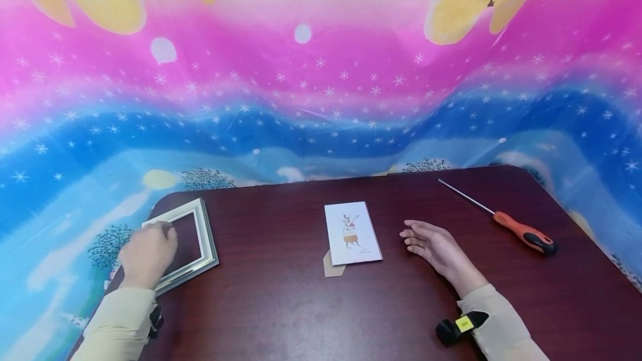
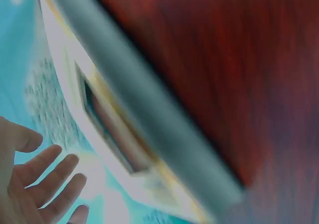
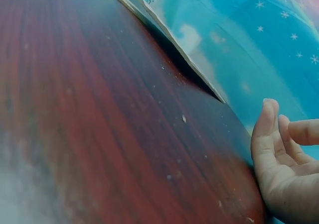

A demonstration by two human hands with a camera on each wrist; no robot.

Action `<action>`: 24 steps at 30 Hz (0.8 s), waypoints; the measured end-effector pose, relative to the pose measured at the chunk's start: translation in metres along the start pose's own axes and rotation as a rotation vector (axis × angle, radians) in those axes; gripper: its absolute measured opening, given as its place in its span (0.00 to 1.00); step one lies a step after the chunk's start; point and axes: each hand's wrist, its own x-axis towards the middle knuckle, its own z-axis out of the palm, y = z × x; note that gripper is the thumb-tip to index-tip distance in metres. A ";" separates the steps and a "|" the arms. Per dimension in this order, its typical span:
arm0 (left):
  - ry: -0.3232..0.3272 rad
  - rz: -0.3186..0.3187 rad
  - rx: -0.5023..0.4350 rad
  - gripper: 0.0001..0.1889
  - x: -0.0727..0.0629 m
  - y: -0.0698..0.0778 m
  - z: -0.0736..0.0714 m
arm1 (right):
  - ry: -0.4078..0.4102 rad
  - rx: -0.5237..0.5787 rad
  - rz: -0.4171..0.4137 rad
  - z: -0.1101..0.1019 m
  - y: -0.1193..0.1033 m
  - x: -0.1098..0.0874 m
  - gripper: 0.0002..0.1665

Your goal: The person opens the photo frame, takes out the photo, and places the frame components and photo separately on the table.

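Observation:
A pale picture frame (image 1: 208,238) with a rectangular opening lies near the table's left edge. My left hand (image 1: 147,255) is over the frame's left side in the head view. In the left wrist view, that hand's fingers (image 2: 55,179) are spread loosely beside the frame (image 2: 149,109), with nothing gripped. Mid-table lies a white card (image 1: 351,227) printed with a potted plant, on top of a brown piece (image 1: 333,267) that is mostly hidden. To the card's right, my right hand (image 1: 436,249) holds nothing, its fingers relaxed; the right wrist view shows it apart from the card (image 3: 174,45).
A screwdriver (image 1: 521,231) with an orange and black handle lies at the right of the dark red wooden table (image 1: 271,305). Behind the table hangs a colourful printed cloth (image 1: 321,82). A black strap device (image 1: 458,327) is on the right wrist.

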 end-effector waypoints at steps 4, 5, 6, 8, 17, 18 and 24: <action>0.047 0.076 -0.028 0.14 -0.008 0.022 0.006 | -0.006 -0.044 -0.011 -0.001 -0.002 -0.002 0.24; 0.053 0.096 -0.033 0.14 -0.010 0.029 0.006 | -0.004 -0.052 -0.016 -0.001 -0.003 -0.003 0.23; 0.055 0.113 -0.040 0.14 -0.012 0.035 0.006 | -0.001 -0.060 -0.021 -0.001 -0.005 -0.003 0.22; 0.052 0.139 -0.047 0.14 -0.014 0.050 0.006 | 0.007 -0.087 -0.034 0.001 -0.008 -0.004 0.21; 0.033 0.194 -0.115 0.12 -0.025 0.105 0.013 | 0.009 -0.263 -0.105 0.018 -0.022 -0.008 0.26; 0.022 0.196 -0.128 0.12 -0.026 0.110 0.014 | 0.004 -0.283 -0.112 0.020 -0.023 -0.008 0.27; -0.057 0.222 -0.195 0.11 -0.038 0.134 0.023 | -0.016 -0.406 -0.162 0.033 -0.031 -0.008 0.26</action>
